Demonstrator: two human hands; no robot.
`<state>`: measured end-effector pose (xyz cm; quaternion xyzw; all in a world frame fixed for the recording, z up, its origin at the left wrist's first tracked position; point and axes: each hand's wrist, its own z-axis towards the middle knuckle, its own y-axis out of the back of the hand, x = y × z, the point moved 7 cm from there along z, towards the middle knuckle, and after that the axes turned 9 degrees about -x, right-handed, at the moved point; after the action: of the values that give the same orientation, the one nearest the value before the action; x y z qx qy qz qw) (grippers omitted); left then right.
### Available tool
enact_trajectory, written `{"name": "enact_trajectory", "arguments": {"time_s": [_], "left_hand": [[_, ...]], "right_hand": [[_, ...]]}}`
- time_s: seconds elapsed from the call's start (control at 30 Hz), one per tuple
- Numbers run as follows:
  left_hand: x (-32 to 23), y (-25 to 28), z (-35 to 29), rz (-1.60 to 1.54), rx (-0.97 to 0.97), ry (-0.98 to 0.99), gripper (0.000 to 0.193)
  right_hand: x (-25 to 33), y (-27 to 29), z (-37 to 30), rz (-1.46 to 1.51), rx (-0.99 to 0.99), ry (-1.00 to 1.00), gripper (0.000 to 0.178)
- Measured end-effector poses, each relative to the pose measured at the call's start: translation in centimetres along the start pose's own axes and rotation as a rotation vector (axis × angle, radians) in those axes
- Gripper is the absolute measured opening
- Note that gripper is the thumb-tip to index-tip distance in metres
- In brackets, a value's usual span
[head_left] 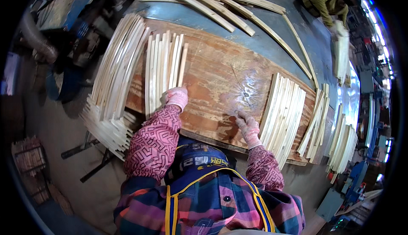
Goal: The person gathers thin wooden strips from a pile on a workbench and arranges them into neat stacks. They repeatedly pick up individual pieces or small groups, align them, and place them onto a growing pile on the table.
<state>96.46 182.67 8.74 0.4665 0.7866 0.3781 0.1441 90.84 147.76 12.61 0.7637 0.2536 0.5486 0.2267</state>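
My left hand (177, 97), in a pinkish glove, is closed at the near end of a wooden strip (182, 64). That strip is the rightmost of a small row of pale wooden strips (161, 65) lying on a brown plywood board (212, 86). My right hand (247, 127), gloved too, is over the board's near part with its fingers apart and nothing seen in them. Just right of it lies a row of pale strips (282, 114). Patterned pink sleeves cover both my forearms.
A large stack of strips (121, 61) stands at the board's left end. Loose strips (212, 8) lie across the blue table (272, 35) beyond. More strips (316, 120) rest at the right. A person in a yellow-green top (325, 1) bends at the far right.
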Motion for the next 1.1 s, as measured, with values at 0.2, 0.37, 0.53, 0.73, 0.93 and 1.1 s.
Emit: {"name": "enact_trajectory", "arguments": {"time_s": [0.2,0.37,0.53,0.73,0.93,1.1], "left_hand": [[-3.7,-2.1,5.0,0.374,-0.133,-0.383,0.025],[-5.4,-0.9,2.6,0.297,-0.068,-0.296,0.042],[-9.8,-2.6,0.8,-0.031,-0.234,-0.529,0.051],[-20.5,-1.4,-0.8,-0.034,-0.051,-0.572,0.06],[-25.0,0.8,-2.1,0.012,-0.063,-0.716,0.057],[-26.6,1.2,-6.1,-0.187,-0.169,-0.971,0.052]], "right_hand": [[2.3,6.3,10.9,-0.217,-0.075,0.056,0.041],[-4.4,13.8,26.4,-0.101,-0.351,0.103,0.048],[-9.8,25.3,41.3,-0.93,-0.546,-0.074,0.05],[-11.5,28.2,49.1,-1.005,-0.307,-0.235,0.078],[-9.9,30.8,39.5,-0.362,0.08,-0.243,0.042],[-11.5,26.9,21.7,0.429,0.114,-0.411,0.057]]}}
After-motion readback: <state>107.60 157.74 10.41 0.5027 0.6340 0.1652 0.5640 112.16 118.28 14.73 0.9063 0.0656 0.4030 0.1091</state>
